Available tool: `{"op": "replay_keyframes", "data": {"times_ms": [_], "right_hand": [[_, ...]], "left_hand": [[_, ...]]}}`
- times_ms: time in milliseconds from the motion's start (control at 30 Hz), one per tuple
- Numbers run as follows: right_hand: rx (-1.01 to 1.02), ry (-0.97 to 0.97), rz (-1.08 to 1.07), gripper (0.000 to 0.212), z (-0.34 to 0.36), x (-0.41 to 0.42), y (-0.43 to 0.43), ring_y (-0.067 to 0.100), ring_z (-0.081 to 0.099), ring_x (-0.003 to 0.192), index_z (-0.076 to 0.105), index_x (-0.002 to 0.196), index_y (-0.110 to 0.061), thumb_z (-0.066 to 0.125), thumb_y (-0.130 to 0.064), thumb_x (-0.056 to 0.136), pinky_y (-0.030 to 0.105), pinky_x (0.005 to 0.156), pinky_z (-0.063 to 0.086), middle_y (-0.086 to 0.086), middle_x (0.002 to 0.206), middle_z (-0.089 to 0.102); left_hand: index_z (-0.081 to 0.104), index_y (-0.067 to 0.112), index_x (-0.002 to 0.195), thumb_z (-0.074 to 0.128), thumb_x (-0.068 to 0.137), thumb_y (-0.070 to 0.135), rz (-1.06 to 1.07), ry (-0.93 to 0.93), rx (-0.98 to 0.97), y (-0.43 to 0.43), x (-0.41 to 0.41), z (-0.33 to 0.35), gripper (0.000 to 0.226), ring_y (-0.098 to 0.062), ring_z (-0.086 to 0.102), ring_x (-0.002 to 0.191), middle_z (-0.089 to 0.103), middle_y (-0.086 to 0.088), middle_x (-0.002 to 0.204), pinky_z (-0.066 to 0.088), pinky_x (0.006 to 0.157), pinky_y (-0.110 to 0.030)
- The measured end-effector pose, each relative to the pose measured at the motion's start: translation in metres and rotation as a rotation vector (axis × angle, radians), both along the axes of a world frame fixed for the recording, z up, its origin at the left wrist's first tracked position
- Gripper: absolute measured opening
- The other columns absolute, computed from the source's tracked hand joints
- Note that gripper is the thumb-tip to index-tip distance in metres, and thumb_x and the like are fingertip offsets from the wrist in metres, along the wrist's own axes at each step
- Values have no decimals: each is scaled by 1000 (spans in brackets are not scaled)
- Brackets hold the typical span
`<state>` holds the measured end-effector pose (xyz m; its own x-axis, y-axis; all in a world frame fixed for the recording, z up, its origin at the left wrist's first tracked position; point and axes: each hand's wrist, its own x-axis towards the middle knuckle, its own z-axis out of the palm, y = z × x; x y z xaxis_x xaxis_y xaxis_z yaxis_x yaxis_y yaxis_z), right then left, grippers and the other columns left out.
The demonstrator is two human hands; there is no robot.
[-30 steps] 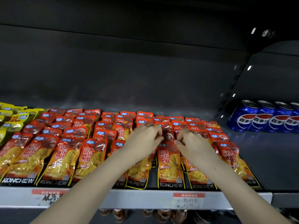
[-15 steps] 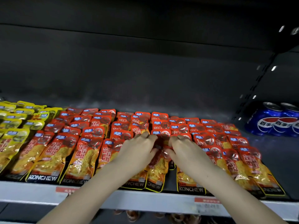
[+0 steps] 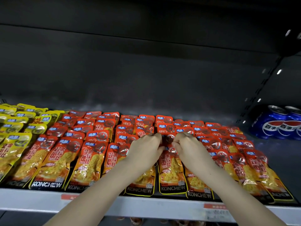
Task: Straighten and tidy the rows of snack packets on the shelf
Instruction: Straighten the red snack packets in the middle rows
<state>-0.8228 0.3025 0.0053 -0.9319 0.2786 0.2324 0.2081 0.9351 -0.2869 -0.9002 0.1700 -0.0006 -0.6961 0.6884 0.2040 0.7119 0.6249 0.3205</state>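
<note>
Several rows of red KONCHEW snack packets (image 3: pixel 91 162) lie overlapped on the shelf (image 3: pixel 146 207), running front to back. My left hand (image 3: pixel 145 150) and my right hand (image 3: pixel 189 149) rest side by side on the middle rows. Both pinch the top edge of one red packet (image 3: pixel 171 165) between their fingertips. That packet lies roughly straight, its KONCHEW end at the shelf's front edge. The packets to the right (image 3: pixel 255 168) fan out at an angle. My forearms hide parts of two front packets.
Yellow packets (image 3: pixel 11 144) fill the rows at the left end. Blue Pepsi cans (image 3: pixel 276 123) stand at the back right, past a bare dark strip of shelf. Red price tags (image 3: pixel 215 206) sit on the grey front rail. A dark back wall rises behind.
The view has shifted right and back left. Both hands stayed together on the middle rows, and the front packet under them now lies straighter with its bottom at the shelf edge.
</note>
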Motion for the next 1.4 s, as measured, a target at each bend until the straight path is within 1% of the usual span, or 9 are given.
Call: {"op": "replay_keyframes", "data": {"times_ms": [200, 400, 633, 733, 800, 1000, 1100, 1200, 1400], "right_hand": [[14, 41, 3, 12, 13, 6, -2, 14, 60, 80, 60, 97, -15, 49, -21, 97, 19, 62, 43, -3, 96, 57], [52, -13, 129, 17, 27, -1, -31, 16, 62, 84, 59, 95, -19, 46, -28, 97, 30, 72, 48, -5, 95, 59], [57, -252, 98, 20, 16, -19, -50, 21, 57, 97, 56, 104, -13, 53, -31, 95, 36, 80, 49, 1, 102, 57], [-36, -242, 74, 13, 17, -23, -48, 12, 54, 75, 59, 97, -13, 54, -24, 96, 27, 63, 46, -5, 83, 55], [-82, -220, 68, 12, 17, -26, -48, 4, 44, 57, 60, 94, -13, 52, -22, 97, 19, 48, 31, -9, 70, 47], [-59, -146, 43, 12, 10, -34, -48, 2, 44, 55, 61, 94, -12, 51, -19, 96, 16, 46, 30, -9, 68, 50], [-58, -95, -12, 16, 18, -39, -42, 8, 54, 61, 63, 91, -11, 50, -19, 96, 18, 49, 37, -2, 74, 61], [-17, -115, -59, 28, 19, -49, -37, 17, 57, 61, 61, 76, -9, 50, -26, 96, 31, 58, 49, 3, 70, 60], [-2, -195, -96, 43, 12, -62, -43, 19, 44, 53, 35, 56, -17, 51, -24, 95, 27, 51, 37, -1, 56, 40]], "left_hand": [[56, 25, 113, 55, 93, 35, 27, -66, 111, -26, -16, 31, 23, -19, 63, 96, 68, 1, 107, 51, 81, -34], [58, 31, 113, 61, 88, 37, 58, -94, -59, -70, -36, 48, 26, -13, 58, 99, 62, 14, 92, 48, 87, -34], [38, 27, 140, 60, 81, 55, -126, -55, -261, -74, -18, 21, 69, -12, 27, 128, 39, 8, 136, 26, 108, -31], [33, 25, 144, 57, 82, 56, -141, -2, -270, -74, -16, 12, 73, -13, 22, 129, 34, 7, 137, 22, 111, -33], [32, 25, 144, 56, 82, 57, -142, 14, -251, -75, -17, 9, 74, -13, 21, 128, 34, 7, 136, 22, 110, -33], [37, 26, 140, 51, 85, 59, -136, 25, -193, -76, -27, 13, 66, -14, 25, 129, 39, 7, 135, 26, 109, -34], [50, 23, 131, 47, 92, 51, -59, 29, -71, -70, -45, 19, 48, -17, 39, 124, 51, 4, 130, 35, 103, -35], [64, 17, 111, 49, 94, 41, 36, -2, -29, -60, -64, 18, 33, -22, 51, 114, 64, -1, 113, 44, 95, -37], [68, 10, 78, 53, 93, 36, 110, -124, 20, -41, -83, 4, 34, -28, 57, 82, 55, 0, 65, 36, 106, -41]]}}
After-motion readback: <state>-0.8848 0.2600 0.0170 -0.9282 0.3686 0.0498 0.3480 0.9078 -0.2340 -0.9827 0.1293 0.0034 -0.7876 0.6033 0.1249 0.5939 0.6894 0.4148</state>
